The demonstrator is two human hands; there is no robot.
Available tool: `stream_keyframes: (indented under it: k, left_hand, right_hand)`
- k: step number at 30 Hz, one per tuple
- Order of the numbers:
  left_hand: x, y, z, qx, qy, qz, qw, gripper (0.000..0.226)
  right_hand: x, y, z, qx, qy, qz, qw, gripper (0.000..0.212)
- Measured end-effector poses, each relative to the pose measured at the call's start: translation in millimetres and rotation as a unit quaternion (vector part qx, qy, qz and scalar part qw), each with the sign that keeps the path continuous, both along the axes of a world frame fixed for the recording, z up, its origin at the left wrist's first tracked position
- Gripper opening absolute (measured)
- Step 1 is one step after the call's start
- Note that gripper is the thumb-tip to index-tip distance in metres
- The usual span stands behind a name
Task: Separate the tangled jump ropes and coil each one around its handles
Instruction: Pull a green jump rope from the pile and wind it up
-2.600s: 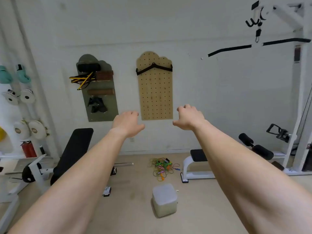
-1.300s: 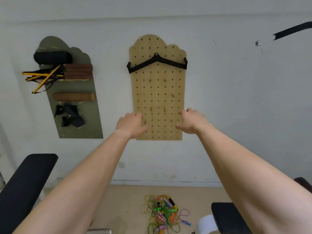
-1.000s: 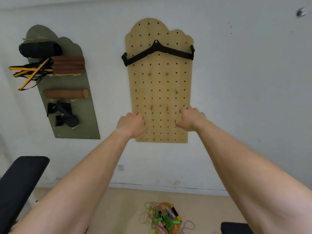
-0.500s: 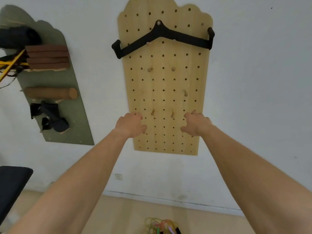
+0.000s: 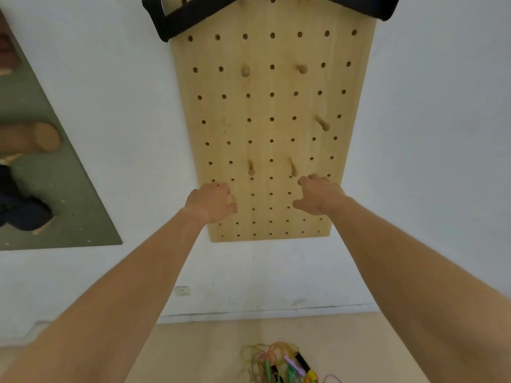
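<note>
White wall and beige floor of an exercise room, viewed from head height. Jump ropes lie in one tangled heap on the floor, close to the floor's edge along the wall, and are cut off by the lower border of the view. Green, yellow, pink and purple cords loop loosely over one another, and several handles, black, purple and orange among them, lie within the heap. Neither hand touches the ropes; both bare forearms reach up and forward, well above them. Left hand hangs in front of the lower left edge of a wooden pegboard, its fingers loosely curled and holding nothing. Right hand hangs in front of the lower right edge of the same board, fingers likewise relaxed and empty, thumb pointing inward. Whether any fingertip touches the board cannot be told. Short wooden pegs stand out of the pegboard, two of them just above and between the hands. A black bar attachment hangs across the board's top edge, partly out of view. A wall socket sits low on the wall, below the board's lower left corner. At far left a green board is fixed to the wall; it carries a cork-coloured roller and, beneath that, dark straps.
</note>
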State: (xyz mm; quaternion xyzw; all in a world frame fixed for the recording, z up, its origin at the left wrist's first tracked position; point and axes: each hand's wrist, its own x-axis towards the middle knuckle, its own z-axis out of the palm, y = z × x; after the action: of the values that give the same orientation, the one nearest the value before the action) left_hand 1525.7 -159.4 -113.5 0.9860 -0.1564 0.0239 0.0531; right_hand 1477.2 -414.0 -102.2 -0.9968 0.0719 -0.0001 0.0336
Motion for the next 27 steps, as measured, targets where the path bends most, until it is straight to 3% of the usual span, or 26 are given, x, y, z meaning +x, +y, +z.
stream_keyframes:
  k: [5,9,27]
  left_hand:
    - [18.6,-7.2,-48.9,-0.001,0.032,0.001,0.999,0.050]
    - [21.9,-31.5,-137.7,-0.025,0.073,0.008,0.997,0.056]
    - [-18.3,-93.6,-756.7,0.037,0.292,0.013,0.956,0.060]
  right_hand:
    - [28.7,-3.1,-52.0,0.011,0.020,0.014,1.000,0.064]
    - [39.0,-11.3,-149.9,0.036,0.046,0.038,0.998,0.062]
    - [31.4,-37.4,-757.6,0.050,0.270,0.061,0.960,0.065]
